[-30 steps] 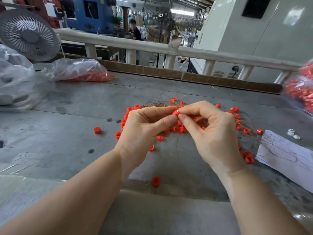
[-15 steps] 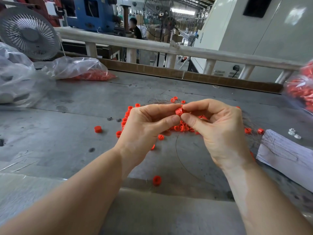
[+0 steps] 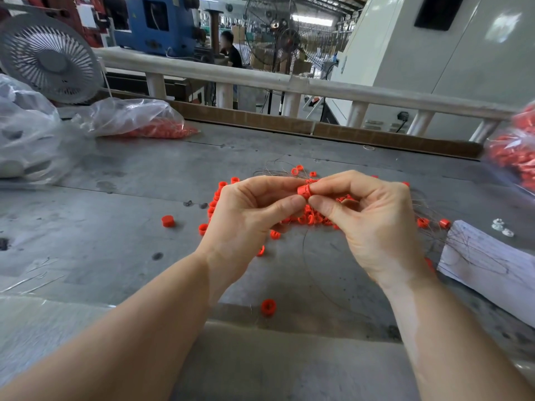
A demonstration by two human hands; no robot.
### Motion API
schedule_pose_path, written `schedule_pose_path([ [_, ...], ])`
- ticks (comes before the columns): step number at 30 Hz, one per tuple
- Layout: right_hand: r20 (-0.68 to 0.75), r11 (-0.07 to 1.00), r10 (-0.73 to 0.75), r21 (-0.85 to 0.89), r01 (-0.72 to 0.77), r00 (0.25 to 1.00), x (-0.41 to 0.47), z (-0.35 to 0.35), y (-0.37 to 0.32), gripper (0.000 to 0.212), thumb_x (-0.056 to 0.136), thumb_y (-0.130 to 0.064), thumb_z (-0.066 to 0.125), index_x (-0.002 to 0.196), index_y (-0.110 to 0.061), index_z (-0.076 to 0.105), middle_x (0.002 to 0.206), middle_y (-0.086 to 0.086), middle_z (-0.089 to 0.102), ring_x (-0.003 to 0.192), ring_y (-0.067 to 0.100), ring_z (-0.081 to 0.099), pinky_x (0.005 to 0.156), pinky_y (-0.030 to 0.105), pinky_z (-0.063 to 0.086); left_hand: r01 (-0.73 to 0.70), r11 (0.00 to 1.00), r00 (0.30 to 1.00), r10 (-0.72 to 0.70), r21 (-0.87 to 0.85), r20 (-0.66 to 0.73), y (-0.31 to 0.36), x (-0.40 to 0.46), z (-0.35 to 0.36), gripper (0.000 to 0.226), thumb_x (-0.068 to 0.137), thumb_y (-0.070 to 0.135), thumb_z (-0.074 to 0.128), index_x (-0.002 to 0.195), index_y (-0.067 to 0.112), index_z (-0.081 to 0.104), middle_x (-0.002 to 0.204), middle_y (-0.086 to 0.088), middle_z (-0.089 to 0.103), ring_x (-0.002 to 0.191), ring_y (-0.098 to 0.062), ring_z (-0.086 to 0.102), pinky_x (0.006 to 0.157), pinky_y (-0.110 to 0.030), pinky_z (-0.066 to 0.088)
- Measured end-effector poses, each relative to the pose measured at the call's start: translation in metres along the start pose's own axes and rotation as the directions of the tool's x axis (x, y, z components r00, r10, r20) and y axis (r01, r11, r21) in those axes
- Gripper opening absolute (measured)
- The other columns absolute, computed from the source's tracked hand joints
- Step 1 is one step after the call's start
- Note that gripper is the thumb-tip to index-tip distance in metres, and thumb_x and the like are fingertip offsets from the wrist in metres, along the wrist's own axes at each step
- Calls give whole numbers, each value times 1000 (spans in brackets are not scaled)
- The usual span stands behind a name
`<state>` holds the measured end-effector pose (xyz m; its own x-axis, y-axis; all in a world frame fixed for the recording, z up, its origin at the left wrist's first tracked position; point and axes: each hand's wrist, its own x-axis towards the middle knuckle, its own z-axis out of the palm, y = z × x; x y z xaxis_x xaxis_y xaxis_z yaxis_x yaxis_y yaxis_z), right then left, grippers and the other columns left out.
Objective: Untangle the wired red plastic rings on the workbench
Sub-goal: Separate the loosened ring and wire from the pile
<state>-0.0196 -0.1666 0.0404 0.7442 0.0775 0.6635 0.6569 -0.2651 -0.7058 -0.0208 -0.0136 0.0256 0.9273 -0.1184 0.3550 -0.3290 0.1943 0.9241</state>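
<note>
Nearest the front edge of the grey, stained metal workbench [image 3: 115,227] lies one loose red plastic ring [image 3: 268,307], alone. Above it, two bare hands meet over the bench's middle: the left hand [image 3: 246,218] and the right hand [image 3: 373,224] each pinch, thumb against forefinger, a single small red plastic ring [image 3: 304,190] held between them, raised clear of the surface. Under and behind the hands spreads the tangle of red rings on thin wire [image 3: 307,218], too many and too overlapped to count. One more loose red ring [image 3: 167,221] sits apart to the left. A white paper sheet [image 3: 489,267] lies at the right edge, with two or three small white parts [image 3: 502,228] beyond it. Toward the far left corner, one clear plastic bag [image 3: 136,118] holds red rings, beside another crumpled clear bag [image 3: 26,134], contents unclear. A third bag of red rings [image 3: 518,157] shows at the right edge.
</note>
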Motion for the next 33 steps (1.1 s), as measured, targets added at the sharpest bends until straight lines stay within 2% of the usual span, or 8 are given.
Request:
schedule_pose_path([
  [4,-8,999,-5,-52,5,1000,-2,1,0,15,75,-14,74,78,-27,69,76,-15,71,73,2,66,68,13,46,-8,1000,1000,8,-4,-12,-1,0,1,18,67,22,71,84,20,75,85,-4,75,78,-15,69,70,-27,55],
  [7,-17,998,20,-63,-21,1000,-3,3,0,15,77,-10,74,77,-25,69,73,-13,71,71,3,66,67,15,48,-52,998,998,53,32,-27,-1,0,2,16,68,21,70,83,22,75,84,-1,75,78,-13,70,70,-27,56],
  [9,-21,997,35,-63,-37,999,-4,3,-1,17,77,-9,74,75,-24,68,71,-14,70,70,3,65,67,16,48,-83,995,996,85,53,-31,0,-1,3,17,68,19,70,84,21,73,83,2,75,78,-10,70,68,-22,56],
  [14,-22,998,38,-52,-39,999,-4,5,-2,21,77,-4,73,73,-24,67,67,-14,68,67,0,63,65,13,45,-140,985,988,145,100,-45,0,0,4,17,73,4,70,85,15,71,79,7,74,75,-5,70,68,-13,51],
  [19,11,993,-43,-110,44,999,-6,7,-4,19,78,2,69,80,-18,68,76,-12,64,71,-2,60,66,7,41,-147,983,983,157,108,-94,-1,-1,5,19,75,-3,69,83,14,71,73,7,73,69,-4,67,64,-14,51],
  [24,25,989,-63,-131,65,998,-6,9,-3,22,78,6,68,83,-15,68,80,-6,64,77,7,61,71,11,45,-128,986,984,140,110,-110,-2,0,5,20,74,-2,70,79,17,70,69,7,72,65,-5,67,63,-16,53],
  [33,22,976,-78,-202,80,997,-7,9,-2,13,78,5,68,83,-6,71,80,5,65,78,10,61,72,14,48,-121,987,984,134,108,-121,-3,0,6,21,75,-5,69,78,16,69,68,8,72,64,-4,67,63,-14,52],
])
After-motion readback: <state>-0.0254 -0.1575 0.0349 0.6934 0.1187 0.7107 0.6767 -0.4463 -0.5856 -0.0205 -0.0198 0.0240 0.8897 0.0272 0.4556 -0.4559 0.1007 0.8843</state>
